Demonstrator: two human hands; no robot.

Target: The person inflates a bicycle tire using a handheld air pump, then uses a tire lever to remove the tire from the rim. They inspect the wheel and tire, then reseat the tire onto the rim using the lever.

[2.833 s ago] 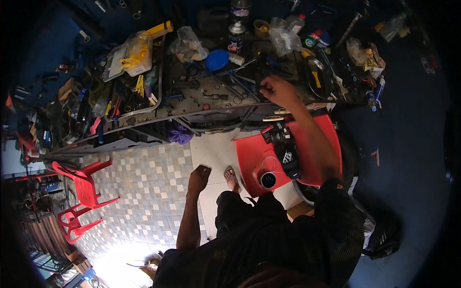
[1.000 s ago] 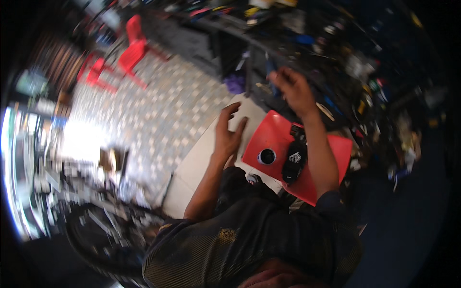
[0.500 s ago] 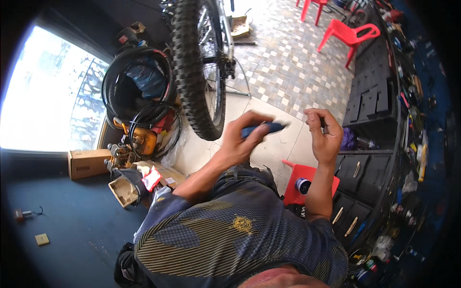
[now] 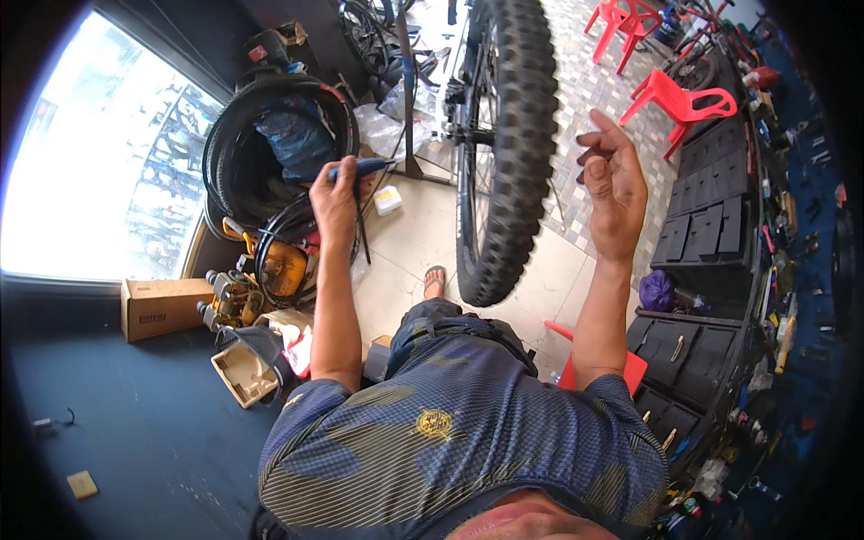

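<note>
A bicycle wheel with a knobby black tire (image 4: 526, 117) hangs upright between my hands, its spokes and hub facing left. To its left, my left hand (image 4: 334, 202) grips a dark blue tapered object (image 4: 367, 167), whose narrow end points right towards the wheel. What kind of thing this is I cannot tell. My right hand (image 4: 616, 193) is raised on the tire's right side, apart from it. Its fingers are spread and loosely bent, and nothing shows in them.
Loose tires (image 4: 216, 148) and an orange machine (image 4: 286, 268) stand at the left by a cardboard box (image 4: 162, 306). A red chair (image 4: 688, 108) is at the far right. Black drawers (image 4: 697, 238) and a tool-strewn bench line the right side. A red stool (image 4: 630, 371) is beside my right arm.
My view has shifted, and the wheel now appears farther right, between my hands. My left hand has moved left with the blue object. My right hand's fingers have opened from a pinch.
</note>
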